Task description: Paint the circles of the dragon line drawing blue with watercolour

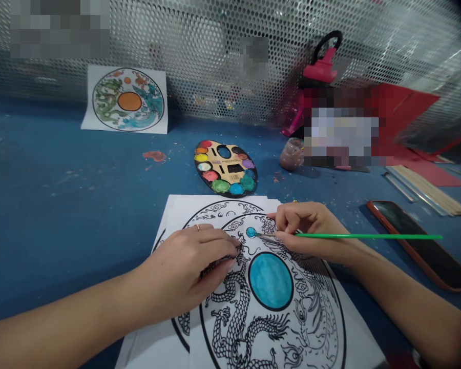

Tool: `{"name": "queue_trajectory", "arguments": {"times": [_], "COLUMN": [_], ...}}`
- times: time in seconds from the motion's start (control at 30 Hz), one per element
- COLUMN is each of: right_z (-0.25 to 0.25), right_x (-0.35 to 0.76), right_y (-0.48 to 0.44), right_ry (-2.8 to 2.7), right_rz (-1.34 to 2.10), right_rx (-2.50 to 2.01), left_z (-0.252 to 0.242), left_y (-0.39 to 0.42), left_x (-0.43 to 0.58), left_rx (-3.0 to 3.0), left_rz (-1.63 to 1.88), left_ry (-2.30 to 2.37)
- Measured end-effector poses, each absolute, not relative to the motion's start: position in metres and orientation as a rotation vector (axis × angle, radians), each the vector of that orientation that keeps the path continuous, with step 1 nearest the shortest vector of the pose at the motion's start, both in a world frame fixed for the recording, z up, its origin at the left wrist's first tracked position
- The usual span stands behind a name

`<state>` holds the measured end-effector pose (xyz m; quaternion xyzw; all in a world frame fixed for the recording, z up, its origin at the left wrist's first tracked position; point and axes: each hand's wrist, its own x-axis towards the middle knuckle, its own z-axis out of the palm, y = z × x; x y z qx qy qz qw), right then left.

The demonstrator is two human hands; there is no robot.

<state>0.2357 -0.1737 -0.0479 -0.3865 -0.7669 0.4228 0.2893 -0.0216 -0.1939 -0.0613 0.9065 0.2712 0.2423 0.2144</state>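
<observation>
A white colouring sheet (330,328) with a black dragon design lies in front of me on the blue table. Its big centre circle (270,281) is painted turquoise, and so is a small circle (251,232) above it. My right hand (311,230) pinches a thin green paintbrush (369,236), whose tip touches the small turquoise circle. My left hand (192,266) lies flat on the sheet's left part with fingers stretched out, pressing the paper down. It wears a ring.
An oval paint palette (225,168) with several colours lies beyond the sheet. A cup of murky water (291,154) stands to its right. A finished coloured sheet (126,100) leans at the mesh wall. A phone (422,243) and wooden sticks (430,189) lie at the right.
</observation>
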Motion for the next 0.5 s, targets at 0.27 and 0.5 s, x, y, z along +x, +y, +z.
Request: {"name": "queue_trajectory", "arguments": {"times": [0.27,0.5], "right_z": [-0.0478,-0.0475], "right_x": [0.2366,0.2364], "right_y": [-0.1744,-0.1739], "right_ry": [-2.058,-2.036], "right_rz": [1.117,1.102], "right_rx": [-1.04,-1.038], "left_z": [-0.0619,-0.0606], "left_y": [-0.194,-0.1916], "left_x": [-0.0224,-0.02], "left_rx": [2.512,2.514], "left_rz": [0.68,0.655], "left_ry": [0.751,0.758]}}
